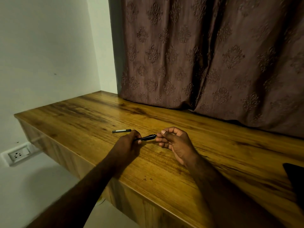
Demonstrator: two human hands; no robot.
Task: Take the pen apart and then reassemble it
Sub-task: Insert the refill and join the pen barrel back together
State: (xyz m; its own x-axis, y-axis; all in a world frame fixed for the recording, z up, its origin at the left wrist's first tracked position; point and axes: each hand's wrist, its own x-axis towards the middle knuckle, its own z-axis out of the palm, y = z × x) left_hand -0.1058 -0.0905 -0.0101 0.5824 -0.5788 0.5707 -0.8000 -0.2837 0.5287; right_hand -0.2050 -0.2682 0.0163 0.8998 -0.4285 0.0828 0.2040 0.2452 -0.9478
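Note:
A black pen barrel is held just above the wooden table. My left hand grips its left end, with the rest sticking out to the right. My right hand pinches the barrel's right tip between thumb and forefinger. A separate black pen piece with a pale label lies flat on the table just behind my left hand, apart from both hands.
A brown patterned curtain hangs along the table's far edge. A dark object lies at the right border. A wall socket sits low on the left wall, below the table's left end.

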